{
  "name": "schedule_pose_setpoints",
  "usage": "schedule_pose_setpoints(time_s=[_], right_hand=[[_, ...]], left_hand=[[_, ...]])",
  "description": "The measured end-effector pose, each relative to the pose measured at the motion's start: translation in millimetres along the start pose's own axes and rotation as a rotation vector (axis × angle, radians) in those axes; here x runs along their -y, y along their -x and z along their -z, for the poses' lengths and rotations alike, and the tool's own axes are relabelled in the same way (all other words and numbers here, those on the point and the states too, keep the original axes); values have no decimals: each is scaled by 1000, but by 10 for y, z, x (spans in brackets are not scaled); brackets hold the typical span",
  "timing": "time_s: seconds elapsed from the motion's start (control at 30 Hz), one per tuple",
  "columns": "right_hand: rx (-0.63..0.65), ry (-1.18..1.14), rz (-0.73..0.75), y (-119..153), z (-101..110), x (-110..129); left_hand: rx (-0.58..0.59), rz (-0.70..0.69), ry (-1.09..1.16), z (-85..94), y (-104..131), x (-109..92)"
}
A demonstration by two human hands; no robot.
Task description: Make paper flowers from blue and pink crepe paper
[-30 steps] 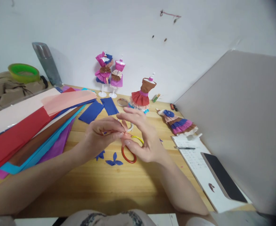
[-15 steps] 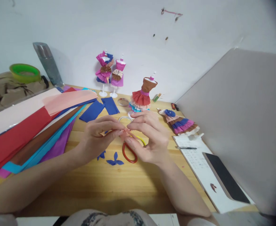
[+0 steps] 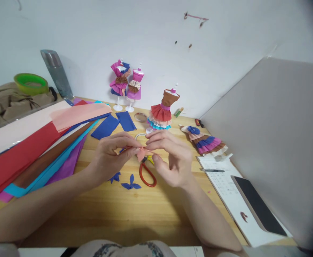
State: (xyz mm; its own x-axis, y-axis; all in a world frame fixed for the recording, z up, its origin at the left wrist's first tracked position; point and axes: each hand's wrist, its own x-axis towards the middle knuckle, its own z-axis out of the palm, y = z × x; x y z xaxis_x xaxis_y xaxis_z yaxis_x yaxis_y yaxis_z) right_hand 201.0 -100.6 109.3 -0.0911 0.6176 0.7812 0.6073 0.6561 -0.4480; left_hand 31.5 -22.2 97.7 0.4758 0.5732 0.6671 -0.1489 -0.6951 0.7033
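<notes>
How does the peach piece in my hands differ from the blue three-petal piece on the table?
The peach piece is held up, pinched by the left hand; the blue three-petal piece lies loose on the wooden table. The peach one is partly hidden by fingers, while the blue one shows all three petals. Both have pointed, petal-like tips.

1. We wear a pale top, with dark, mottled patterning at left and right of its near front.
2. Our pale sleeves show at the near edge.
3. Our left hand and right hand are bare.
</notes>
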Motion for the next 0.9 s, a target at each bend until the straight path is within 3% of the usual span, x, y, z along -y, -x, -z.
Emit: schedule_pose_setpoints(time_s=[0.1,0.3,0.5,0.73,0.9], right_hand=[[8,-106,-19,16,43,-13],[-143,-224,-126,23,11,14],[12,-50,-147,3,-62,64],[19,61,-170,20,-109,57],[17,40,-271,25,-112,67]], left_hand=[[-1,-48,-28,5,5,10],[-19,-169,-152,20,19,41],[-8,-202,-154,37,34,55],[-3,-60,-3,-5,29,31],[-8,176,121,-21,31,4]])
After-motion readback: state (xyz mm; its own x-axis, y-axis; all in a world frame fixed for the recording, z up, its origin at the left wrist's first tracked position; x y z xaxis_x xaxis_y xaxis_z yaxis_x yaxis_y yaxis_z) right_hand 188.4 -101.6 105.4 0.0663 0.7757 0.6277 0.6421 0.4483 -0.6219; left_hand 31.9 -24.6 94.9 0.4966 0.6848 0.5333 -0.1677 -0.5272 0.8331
